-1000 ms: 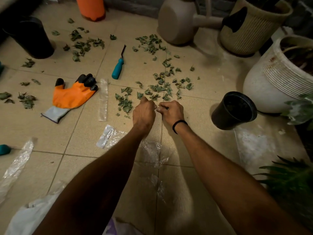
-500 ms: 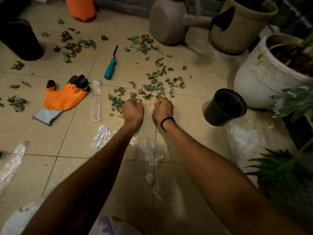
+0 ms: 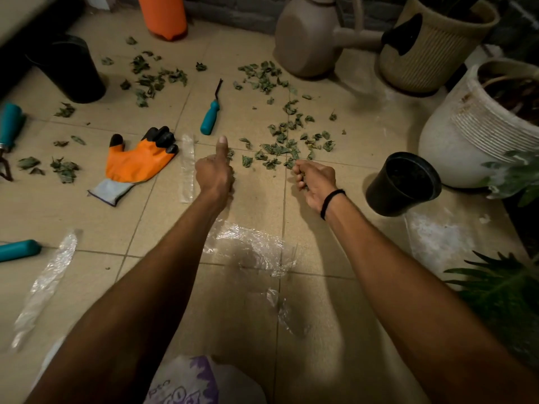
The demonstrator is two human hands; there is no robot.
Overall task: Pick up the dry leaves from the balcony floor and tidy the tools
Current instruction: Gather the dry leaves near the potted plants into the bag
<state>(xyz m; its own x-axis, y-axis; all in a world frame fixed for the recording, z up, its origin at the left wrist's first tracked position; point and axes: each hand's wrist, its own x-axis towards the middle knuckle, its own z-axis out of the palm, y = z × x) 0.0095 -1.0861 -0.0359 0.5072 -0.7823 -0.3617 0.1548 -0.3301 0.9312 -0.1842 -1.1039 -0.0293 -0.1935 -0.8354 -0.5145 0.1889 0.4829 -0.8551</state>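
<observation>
Teal tool (image 3: 10, 126) cut by left edge, left hand (image 3: 214, 173) fingers curled under — contents unseen

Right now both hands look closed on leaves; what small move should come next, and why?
Probably carry the right hand, fist closed on leaves, over the small black pot beside it and release. The pot is open, and many dry leaves remain on the floor.

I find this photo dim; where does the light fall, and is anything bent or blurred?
Head view: warm light pools on the tiled floor near the bottom, corners go dark; both forearms throw soft shadows; the wide lens bows the white pot at the edge; the plants at right look smeared.
</observation>
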